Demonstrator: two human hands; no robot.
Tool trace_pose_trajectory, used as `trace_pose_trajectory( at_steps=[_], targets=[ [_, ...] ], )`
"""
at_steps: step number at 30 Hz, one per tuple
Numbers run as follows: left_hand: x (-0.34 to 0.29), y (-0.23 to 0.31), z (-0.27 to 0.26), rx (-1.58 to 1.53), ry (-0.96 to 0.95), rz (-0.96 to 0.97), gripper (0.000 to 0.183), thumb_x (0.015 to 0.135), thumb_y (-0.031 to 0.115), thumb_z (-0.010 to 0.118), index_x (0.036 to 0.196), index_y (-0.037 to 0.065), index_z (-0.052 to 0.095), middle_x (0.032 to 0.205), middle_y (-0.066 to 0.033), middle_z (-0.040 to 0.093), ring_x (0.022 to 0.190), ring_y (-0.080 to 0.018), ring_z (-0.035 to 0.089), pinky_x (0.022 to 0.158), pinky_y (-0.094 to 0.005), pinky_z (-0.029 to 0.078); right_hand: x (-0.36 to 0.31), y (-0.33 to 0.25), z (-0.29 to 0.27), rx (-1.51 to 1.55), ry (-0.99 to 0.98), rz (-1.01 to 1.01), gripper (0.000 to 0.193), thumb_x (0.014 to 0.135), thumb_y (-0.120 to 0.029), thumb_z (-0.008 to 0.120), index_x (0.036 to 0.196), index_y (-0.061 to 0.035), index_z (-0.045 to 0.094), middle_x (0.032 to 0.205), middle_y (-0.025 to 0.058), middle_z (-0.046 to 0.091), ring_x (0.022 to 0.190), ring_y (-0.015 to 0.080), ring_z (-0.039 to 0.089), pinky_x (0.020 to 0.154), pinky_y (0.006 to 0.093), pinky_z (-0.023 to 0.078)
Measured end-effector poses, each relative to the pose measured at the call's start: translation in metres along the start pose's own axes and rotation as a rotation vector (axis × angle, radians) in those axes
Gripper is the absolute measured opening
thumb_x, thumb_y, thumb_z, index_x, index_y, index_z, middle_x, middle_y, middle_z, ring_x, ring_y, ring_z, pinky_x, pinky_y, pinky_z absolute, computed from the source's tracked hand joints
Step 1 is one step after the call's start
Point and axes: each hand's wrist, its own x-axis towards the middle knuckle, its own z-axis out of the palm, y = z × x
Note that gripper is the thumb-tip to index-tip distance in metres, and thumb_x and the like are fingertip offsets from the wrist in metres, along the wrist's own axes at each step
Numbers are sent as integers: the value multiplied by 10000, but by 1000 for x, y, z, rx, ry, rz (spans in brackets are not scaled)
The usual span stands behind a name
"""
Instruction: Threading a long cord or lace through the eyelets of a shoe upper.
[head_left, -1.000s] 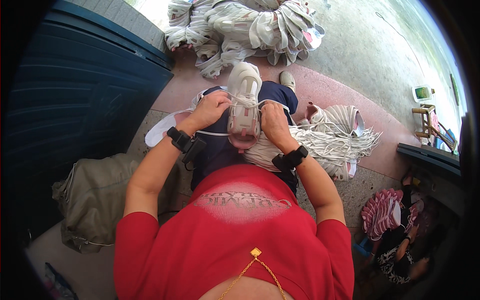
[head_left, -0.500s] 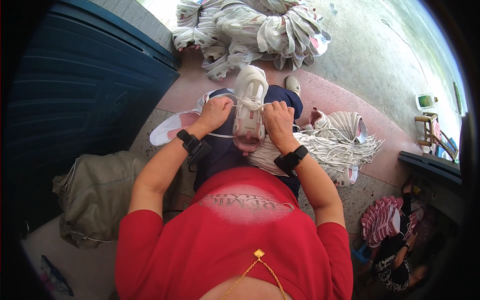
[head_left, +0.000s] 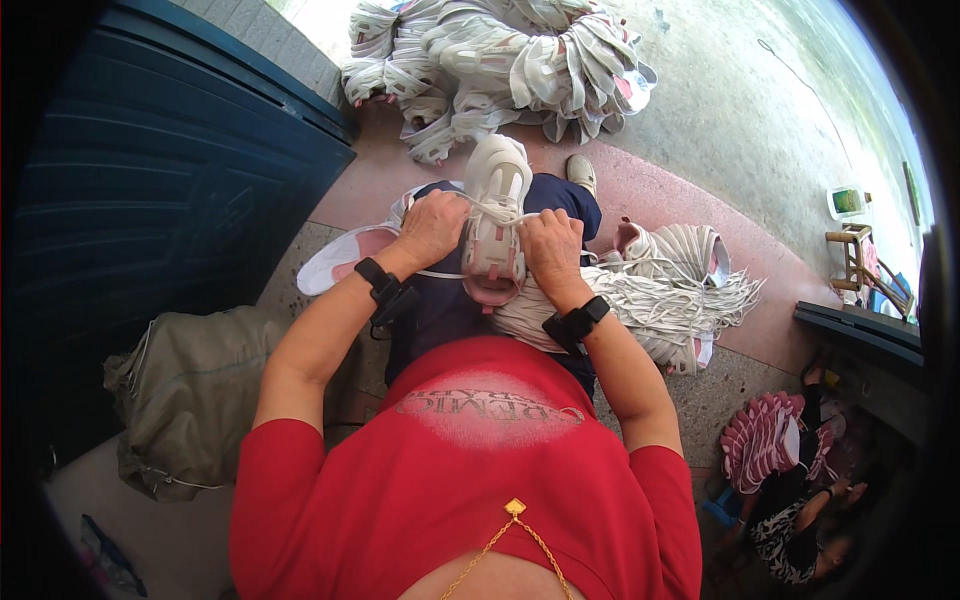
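While the left hand (head_left: pixel 435 222) and right hand (head_left: pixel 552 245) pinched white lace (head_left: pixel 496 211) either side of the pale shoe (head_left: pixel 494 250) at upper centre, good practice called for even outward tension.

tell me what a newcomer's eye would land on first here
The bright red shirt stands out first, filling the lower middle. Just above it, the left hand and right hand hold white laces over a pale shoe with pink trim. Near the top, a big heap of whitish shoes covers part of the floor.
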Motion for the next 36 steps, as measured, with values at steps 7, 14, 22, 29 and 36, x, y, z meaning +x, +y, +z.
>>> trace_pose_trajectory(
  at_steps=[7,14,22,29,36],
  targets=[
    [6,-1,14,-62,-65,-91,135,881,175,615,886,58,683,905,-137,684,914,-363,608,804,-492,485,-1,-2,-1,-1,-4,-20,175,815,-228,678,699,-103,640,775,65,593,824,261,560,752,432,378],
    [-7,32,-2,221,120,-77,232,819,270,726,967,93,709,924,-75,693,920,-296,578,752,-441,435,-8,-19,-19,-22,-184,49,236,861,-311,662,877,-77,687,883,102,621,913,280,565,764,430,387],
    [-9,31,5,-41,41,-162,188,817,166,696,976,66,694,929,-106,689,964,-316,594,814,-454,484,-15,6,1,401,-127,116,172,868,-174,639,970,-43,686,895,154,640,904,355,589,774,474,462],
    [80,53,29,-207,-127,-67,348,832,134,704,1136,-19,631,956,-161,717,859,-338,669,769,-441,527,-23,-3,3,530,25,214,94,817,-72,644,905,-49,621,805,138,614,826,351,593,726,478,471],
    [116,49,27,-750,-649,-392,686,777,12,674,1410,-59,420,760,-82,636,535,-128,574,416,-261,411,-3,-11,-16,64,-149,-132,150,764,-98,636,908,-55,634,925,89,630,902,281,594,760,416,448]
  ],
)
